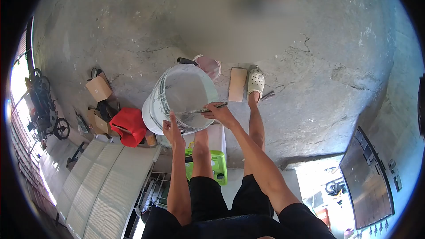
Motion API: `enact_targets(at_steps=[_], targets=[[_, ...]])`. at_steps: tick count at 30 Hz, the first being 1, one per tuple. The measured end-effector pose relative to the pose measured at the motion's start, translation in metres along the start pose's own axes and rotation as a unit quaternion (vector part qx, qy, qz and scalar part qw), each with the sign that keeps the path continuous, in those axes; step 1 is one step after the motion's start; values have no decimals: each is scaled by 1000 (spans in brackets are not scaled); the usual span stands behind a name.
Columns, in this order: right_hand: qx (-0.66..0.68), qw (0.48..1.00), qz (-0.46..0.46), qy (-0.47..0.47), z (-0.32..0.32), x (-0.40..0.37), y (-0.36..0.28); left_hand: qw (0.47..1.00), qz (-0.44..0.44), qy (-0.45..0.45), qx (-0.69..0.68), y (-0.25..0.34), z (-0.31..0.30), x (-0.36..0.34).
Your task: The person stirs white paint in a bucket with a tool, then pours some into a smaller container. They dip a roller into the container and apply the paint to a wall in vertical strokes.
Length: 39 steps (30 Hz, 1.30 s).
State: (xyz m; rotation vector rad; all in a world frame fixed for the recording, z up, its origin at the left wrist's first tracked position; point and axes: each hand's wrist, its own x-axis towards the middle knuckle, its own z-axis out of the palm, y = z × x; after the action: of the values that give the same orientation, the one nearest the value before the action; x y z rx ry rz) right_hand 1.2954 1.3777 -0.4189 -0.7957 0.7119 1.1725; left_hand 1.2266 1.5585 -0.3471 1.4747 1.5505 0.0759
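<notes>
A white bucket [152, 106] stands tilted in front of me, its mouth facing up and its rim smeared with grey. Inside lies a smooth grey-white material [186, 88]. My left hand [173, 132] is closed at the near left rim, thumb pointing up; the fingers' exact hold is partly hidden. A scraper-like putty knife [194, 111] crosses the near part of the bucket's mouth, its blade towards my left thumb. Its handle is in my closed right hand [217, 112], above the right side of the rim.
Beyond the bucket are a pinkish clear container [209, 67] and a dark handle [186, 61]. A tan board [237, 84] lies beside my clog [256, 81]. To the left are a red bag [129, 126] and cardboard boxes [98, 87]; a green-topped stool [219, 166] is below.
</notes>
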Motion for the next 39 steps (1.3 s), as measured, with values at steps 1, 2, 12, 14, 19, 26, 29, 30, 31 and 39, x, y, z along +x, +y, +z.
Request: enact_targets(at_steps=[1, 2, 12, 14, 19, 26, 29, 30, 31, 39], targets=[[-1, 1000, 1, 1, -1, 0, 1, 1000, 1, 2, 10, -2, 0, -1], [3, 1000, -4, -3, -1, 0, 3, 1000, -1, 3, 11, -3, -2, -1], [28, 999, 18, -6, 4, -1, 4, 997, 30, 34, 57, 0, 1, 2], [28, 999, 18, -13, 3, 1, 4, 997, 47, 35, 53, -2, 1, 5], [44, 999, 23, -15, 7, 1, -1, 997, 49, 29, 45, 4, 4, 6], [30, 999, 16, -19, 9, 6, -5, 993, 63, 40, 86, 12, 10, -1], [40, 999, 16, -19, 6, 10, -1, 994, 55, 43, 82, 17, 14, -7], [38, 999, 21, -22, 5, 10, -1, 994, 57, 42, 78, 17, 14, -9], [38, 999, 22, -22, 5, 9, -1, 995, 59, 42, 74, 17, 14, -10], [25, 998, 20, -47, 5, 14, -1, 991, 61, 59, 108, 15, 14, -15]])
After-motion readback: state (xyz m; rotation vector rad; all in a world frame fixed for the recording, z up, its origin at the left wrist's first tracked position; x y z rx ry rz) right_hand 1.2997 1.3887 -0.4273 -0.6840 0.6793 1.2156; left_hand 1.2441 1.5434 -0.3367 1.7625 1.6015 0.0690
